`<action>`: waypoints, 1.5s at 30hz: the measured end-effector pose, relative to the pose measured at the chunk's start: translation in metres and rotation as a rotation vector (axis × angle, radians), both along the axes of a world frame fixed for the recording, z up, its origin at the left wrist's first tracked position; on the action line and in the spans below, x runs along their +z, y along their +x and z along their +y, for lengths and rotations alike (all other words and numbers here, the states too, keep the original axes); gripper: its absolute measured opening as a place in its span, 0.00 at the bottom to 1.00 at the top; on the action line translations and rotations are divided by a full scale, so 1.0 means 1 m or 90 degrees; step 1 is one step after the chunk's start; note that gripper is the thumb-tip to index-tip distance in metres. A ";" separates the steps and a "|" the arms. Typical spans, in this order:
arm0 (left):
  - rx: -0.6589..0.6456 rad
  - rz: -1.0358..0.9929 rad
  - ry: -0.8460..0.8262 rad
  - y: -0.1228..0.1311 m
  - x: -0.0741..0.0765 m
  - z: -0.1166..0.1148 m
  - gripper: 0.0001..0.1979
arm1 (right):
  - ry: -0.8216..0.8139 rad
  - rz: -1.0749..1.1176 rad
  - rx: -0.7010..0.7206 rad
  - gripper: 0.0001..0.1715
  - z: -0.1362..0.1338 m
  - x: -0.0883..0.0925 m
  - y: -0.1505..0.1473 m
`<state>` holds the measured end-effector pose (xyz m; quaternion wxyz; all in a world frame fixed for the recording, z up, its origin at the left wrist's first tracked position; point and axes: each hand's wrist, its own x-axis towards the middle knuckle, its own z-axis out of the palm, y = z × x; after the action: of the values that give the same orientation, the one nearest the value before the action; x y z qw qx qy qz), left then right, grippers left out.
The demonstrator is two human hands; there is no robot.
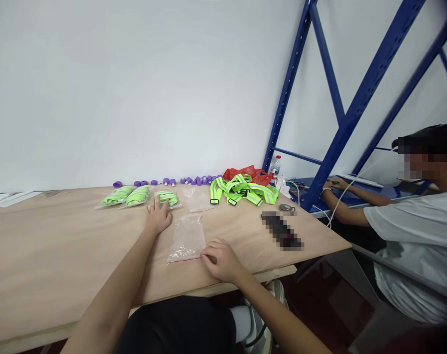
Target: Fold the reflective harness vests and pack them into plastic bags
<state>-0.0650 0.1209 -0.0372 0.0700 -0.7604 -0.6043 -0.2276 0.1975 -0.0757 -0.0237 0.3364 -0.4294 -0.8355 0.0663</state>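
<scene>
My left hand [159, 216] lies open, its outstretched fingers touching the near edge of a clear bag packed with a neon-yellow reflective strap [167, 197]. To its left lie two more bags of the same kind, one packed bag [137, 195] beside another packed bag [117, 195]. My right hand [222, 260] is closed at the near right corner of a flat, empty clear zip bag [188, 238] with a red seal line. The fingertips there are partly hidden. Behind it is another flat clear bag [197, 199].
Loose neon-yellow reflective straps [245, 189] are heaped before a red plastic bag [247, 173]. Purple rolls [193, 180] line the wall. A bottle [275, 166], a round grey object [286, 208] and a blurred dark object [282, 231] sit rightward. Past the blue rack [348, 118], a person [415, 221] works.
</scene>
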 end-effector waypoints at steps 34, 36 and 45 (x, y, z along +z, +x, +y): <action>0.001 -0.210 -0.039 0.008 0.013 0.017 0.17 | -0.107 0.022 -0.081 0.10 -0.012 -0.004 -0.001; 0.000 -0.217 -0.040 0.006 0.011 0.024 0.16 | -0.110 0.036 -0.080 0.08 -0.010 -0.005 0.000; -0.075 -0.369 0.049 0.012 0.008 0.012 0.19 | -0.164 0.161 -0.085 0.08 0.001 -0.011 0.004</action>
<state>-0.0531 0.1333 -0.0289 -0.0896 -0.6942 -0.5451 -0.4615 0.2011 -0.0751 -0.0345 0.3850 -0.5113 -0.7409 0.2037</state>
